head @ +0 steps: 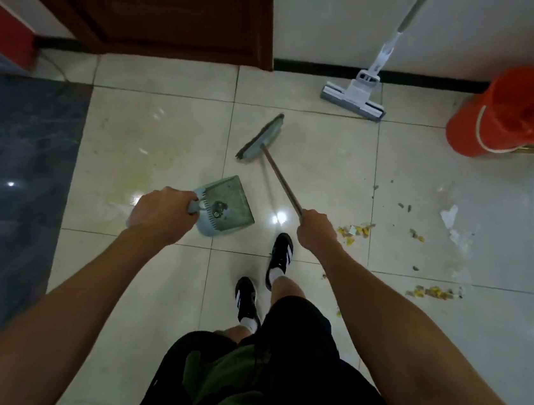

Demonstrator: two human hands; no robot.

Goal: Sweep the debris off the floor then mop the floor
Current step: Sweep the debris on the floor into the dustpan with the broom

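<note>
— What are we holding right now?

— We are gripping the dustpan (222,205) by its handle with our left hand (157,215), fingers curled round it. Something small and dark is lying in the pan; we cannot tell what. Our right hand (317,233) is wrapping round the broom (261,138) handle, and the broom's teal head is sitting ahead of us on the pale tiled floor (152,142).

— And where is the debris lying?

— We are seeing yellow and grey debris (355,232) scattered to our right, near our right hand, with more crumbs (432,291) further out and torn white paper (450,218) beyond that.

— Is the mop anywhere near?

— The mop (354,99) is leaning against the white wall (329,19), its flat head resting on the floor. A red bucket (505,116) is standing well to its right, and a brown door (168,8) is closing off the left.
</note>
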